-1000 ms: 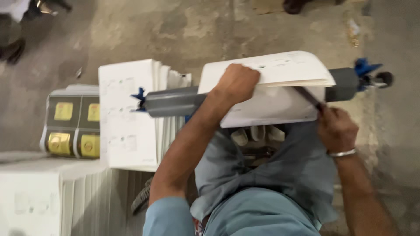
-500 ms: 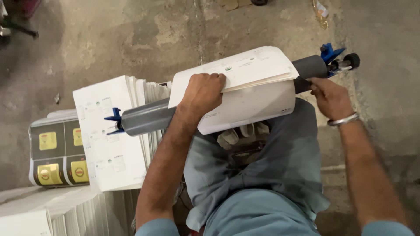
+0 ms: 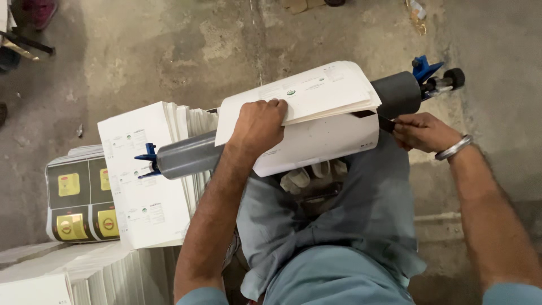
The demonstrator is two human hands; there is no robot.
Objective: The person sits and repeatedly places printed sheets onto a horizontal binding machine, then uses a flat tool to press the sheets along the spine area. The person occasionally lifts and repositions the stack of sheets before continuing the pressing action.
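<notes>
Bare, stained concrete floor (image 3: 169, 51) fills the far half of the view. At left a stack of white printed sheets (image 3: 144, 175) stands fanned, and just beside it, further left, sits a pile of dark cards with yellow squares (image 3: 76, 200). Near left, more white sheets (image 3: 84, 277) lie bundled edge-up. In the far-left corner there's a reddish shoe (image 3: 39, 11), and far right, a scrap of litter (image 3: 416, 10).

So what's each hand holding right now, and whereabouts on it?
Left hand presses the sheet stack at its upper left edge, on the grey roller. Right hand pinches a thin dark blade at its right end.
</notes>
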